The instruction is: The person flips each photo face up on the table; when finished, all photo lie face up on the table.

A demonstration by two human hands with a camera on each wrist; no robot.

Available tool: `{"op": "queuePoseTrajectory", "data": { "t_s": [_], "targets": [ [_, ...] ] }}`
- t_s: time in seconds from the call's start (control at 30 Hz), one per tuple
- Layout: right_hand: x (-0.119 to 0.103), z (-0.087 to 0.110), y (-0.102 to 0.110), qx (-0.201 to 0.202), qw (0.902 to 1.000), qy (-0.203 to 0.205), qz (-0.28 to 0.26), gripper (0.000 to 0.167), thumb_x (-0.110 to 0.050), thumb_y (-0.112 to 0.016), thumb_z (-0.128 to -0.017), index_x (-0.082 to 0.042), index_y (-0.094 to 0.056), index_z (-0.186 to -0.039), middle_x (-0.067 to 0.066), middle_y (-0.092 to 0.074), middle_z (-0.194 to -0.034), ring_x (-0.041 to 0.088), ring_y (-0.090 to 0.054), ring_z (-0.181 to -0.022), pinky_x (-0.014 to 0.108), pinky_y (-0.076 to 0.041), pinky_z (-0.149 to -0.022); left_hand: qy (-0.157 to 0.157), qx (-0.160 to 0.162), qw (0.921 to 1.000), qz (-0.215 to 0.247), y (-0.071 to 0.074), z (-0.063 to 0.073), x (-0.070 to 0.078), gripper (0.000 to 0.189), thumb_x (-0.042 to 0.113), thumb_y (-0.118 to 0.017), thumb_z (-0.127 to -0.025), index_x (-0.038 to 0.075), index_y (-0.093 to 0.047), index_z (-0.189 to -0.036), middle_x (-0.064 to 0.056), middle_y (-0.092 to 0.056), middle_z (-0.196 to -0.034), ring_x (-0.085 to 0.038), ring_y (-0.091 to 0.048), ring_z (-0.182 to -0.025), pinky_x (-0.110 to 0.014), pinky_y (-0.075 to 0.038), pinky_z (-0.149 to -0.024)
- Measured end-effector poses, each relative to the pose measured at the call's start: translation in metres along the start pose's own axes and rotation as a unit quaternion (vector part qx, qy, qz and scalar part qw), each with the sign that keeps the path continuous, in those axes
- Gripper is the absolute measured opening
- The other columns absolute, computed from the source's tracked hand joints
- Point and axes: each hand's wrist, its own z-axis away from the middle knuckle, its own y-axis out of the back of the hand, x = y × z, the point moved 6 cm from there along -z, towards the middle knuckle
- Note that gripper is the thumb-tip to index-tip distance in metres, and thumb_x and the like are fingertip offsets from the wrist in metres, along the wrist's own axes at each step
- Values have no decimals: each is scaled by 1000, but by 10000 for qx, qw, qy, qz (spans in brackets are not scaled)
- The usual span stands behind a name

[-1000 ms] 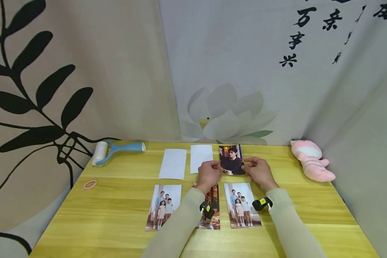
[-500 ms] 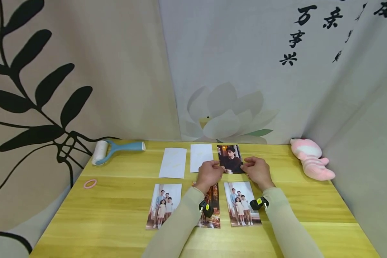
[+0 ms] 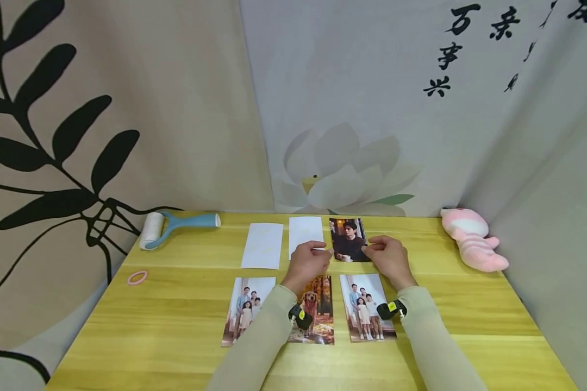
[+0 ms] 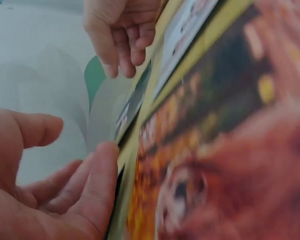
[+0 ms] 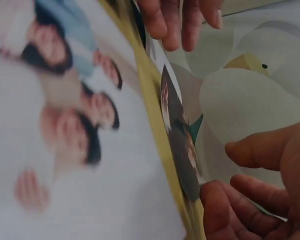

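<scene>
The portrait photo (image 3: 348,239) of a person in a dark sweater lies flat in the back row, at the right end. My right hand (image 3: 390,260) is at its right edge. In the right wrist view a fingertip (image 5: 213,200) touches the photo's corner, with the other fingers spread apart. My left hand (image 3: 305,266) is just off the photo's lower left, over the bottom of a white card (image 3: 305,231), holding nothing. In the left wrist view its fingers are relaxed and apart. Below it lies a dog photo (image 3: 323,309), partly covered by the left forearm.
Another white card (image 3: 262,246) lies at the back left. Two family photos, one left (image 3: 242,304) and one right (image 3: 364,304), flank the dog photo. A blue lint roller (image 3: 191,221), a pink ring (image 3: 137,278) and a pink plush toy (image 3: 474,239) lie near the table's sides.
The portrait photo has shifted slightly left, and the right hand with it. The left hand has let go of its left edge and drawn back to the left, uncovering more of the dog photo.
</scene>
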Motion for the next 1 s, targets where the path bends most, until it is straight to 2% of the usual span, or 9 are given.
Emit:
{"op": "queuePoseTrajectory", "data": {
  "t_s": [0.1, 0.23, 0.47, 0.63, 0.77, 1.0],
  "targets": [
    [-7, 0, -6, -20, 9999, 115, -1, 42, -28, -77, -96, -3, -72, -129, 17, -75, -114, 25, -70, -91, 27, -56, -70, -150, 8, 9999, 67, 9, 0, -3, 43, 26, -73, -100, 4, -68, -137, -10, -76, -111, -28, -77, -93, -32, -62, -72],
    [-17, 2, -13, -70, 9998, 187, -96, 41, -29, -76, -98, -5, -72, -130, 15, -74, -116, 28, -71, -101, 31, -57, -78, -199, -27, 9995, 251, 19, 1, -6, 44, 27, -73, -100, 4, -68, -137, -11, -74, -114, -32, -77, -98, -37, -64, -81],
    [-43, 8, -31, -290, 9976, 533, -330, 41, -27, -75, -99, -5, -70, -133, 16, -73, -121, 32, -71, -111, 47, -59, -95, -278, 532, 9969, -503, 45, 3, -8, 39, 31, -72, -100, 10, -72, -133, -6, -75, -120, -25, -71, -110, -45, -58, -97],
    [-55, 12, -49, -625, 9943, 683, -530, 41, -22, -72, -101, -2, -67, -136, 16, -71, -127, 34, -69, -117, 49, -58, -100, -271, 558, 9970, -457, 59, 7, -10, 44, 29, -70, -103, 7, -66, -140, -16, -67, -137, -34, -65, -127, -52, -55, -105],
    [-63, 13, -63, -821, 9906, 857, -686, 42, -19, -72, -101, -1, -65, -138, 18, -70, -131, 35, -68, -121, 52, -57, -103, -223, 606, 9970, -438, 67, 7, -11, 51, 30, -70, -103, 6, -60, -146, -19, -61, -147, -37, -59, -137, -54, -51, -112],
    [-73, 15, -91, -1130, 9863, 1115, -446, 51, -23, -74, -100, -3, -62, -145, 21, -63, -146, 40, -62, -135, 56, -51, -112, -139, 699, 9970, -292, 69, 4, -14, 54, 27, -69, -103, 6, -56, -150, -19, -55, -155, -39, -52, -145, -56, -46, -117]
  ]
}}
